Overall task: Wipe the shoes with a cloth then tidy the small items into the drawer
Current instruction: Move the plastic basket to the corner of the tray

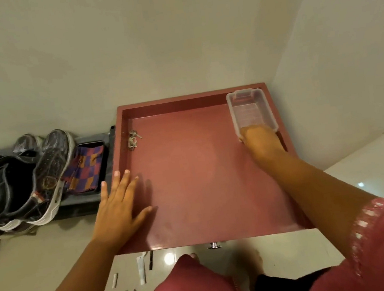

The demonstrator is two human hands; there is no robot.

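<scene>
1. Drawer (205, 180): reddish, pulled out over the floor, knob at its near edge.
2. Clear plastic container (251, 110): in the drawer's far right corner.
3. Keys (133, 139): on the drawer bottom, by the left wall near the far corner.
4. Right hand (262, 142): at the container's near end; grip cannot be told, fingers hidden.
5. Left hand (118, 208): fingers straight and spread, flat over the drawer's left edge, holding nothing.
6. Shoes (20, 182): on a rack left of the drawer.
7. Checked cloth (85, 169): on the rack between shoes and drawer.
8. Small items (133, 282): on the floor before the drawer's near left corner.
</scene>
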